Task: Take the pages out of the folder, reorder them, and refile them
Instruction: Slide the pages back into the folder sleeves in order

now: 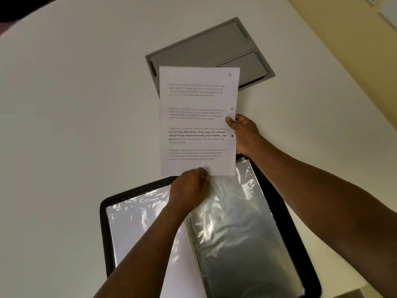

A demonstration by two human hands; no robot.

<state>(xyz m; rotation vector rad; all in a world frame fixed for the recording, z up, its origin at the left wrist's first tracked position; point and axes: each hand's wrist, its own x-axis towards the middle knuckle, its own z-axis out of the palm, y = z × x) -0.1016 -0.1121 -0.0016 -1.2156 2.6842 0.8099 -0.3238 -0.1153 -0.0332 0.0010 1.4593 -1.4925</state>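
Open on the worktop (64,125), the folder (296,233) lies at 6 o'clock – both hands (left (191,186), right (245,134)) pinch page 9 (197,121), long axis 12-to-6, left grip nearer the sleeves.

Single head camera, looking steeply down (wide-angle), close above the table (64,104)

Large smooth white tabletop (75,104) fills most of view, evenly lit with soft glare. Recessed grey rectangular plastic cable hatch (206,48) set flush into it, upper centre, with slotted lid panels. Pale yellow wall (343,29) along upper right, white-framed board edge (388,14) on it. Dark patch (12,7) top-left corner, unclear.
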